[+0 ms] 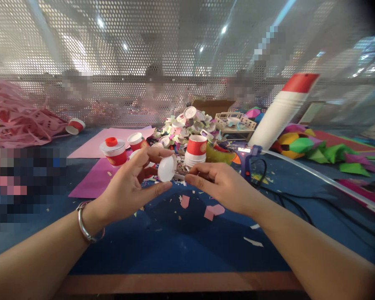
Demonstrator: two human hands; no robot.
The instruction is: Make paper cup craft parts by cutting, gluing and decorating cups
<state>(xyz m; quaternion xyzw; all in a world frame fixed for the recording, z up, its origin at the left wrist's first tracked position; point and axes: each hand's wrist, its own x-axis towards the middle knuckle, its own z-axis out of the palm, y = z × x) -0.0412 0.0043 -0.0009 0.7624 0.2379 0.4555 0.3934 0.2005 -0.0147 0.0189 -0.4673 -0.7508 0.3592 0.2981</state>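
Between the thumb and fingers of my left hand (136, 179) is a small white paper cup piece (166, 168), its round pale face turned toward me. My right hand (217, 183) is closed around a thin greyish tool (179, 176) whose tip reaches to the edge of the cup piece; its kind is hard to make out. Just behind the hands stands a stack of red-and-white paper cups (196, 151). To the left are a lidded red-and-white cup (114, 152) and another red cup (136, 141). Pink paper scraps (214, 211) lie below my hands.
A blue glue gun (245, 160) with a black cable stands right of my hands. Behind lies a heap of cut cup pieces (187, 125). A tall leaning cup stack (281, 110), pink paper sheets (103, 141) and a pink strip pile (21, 112) surround the blue table (181, 246).
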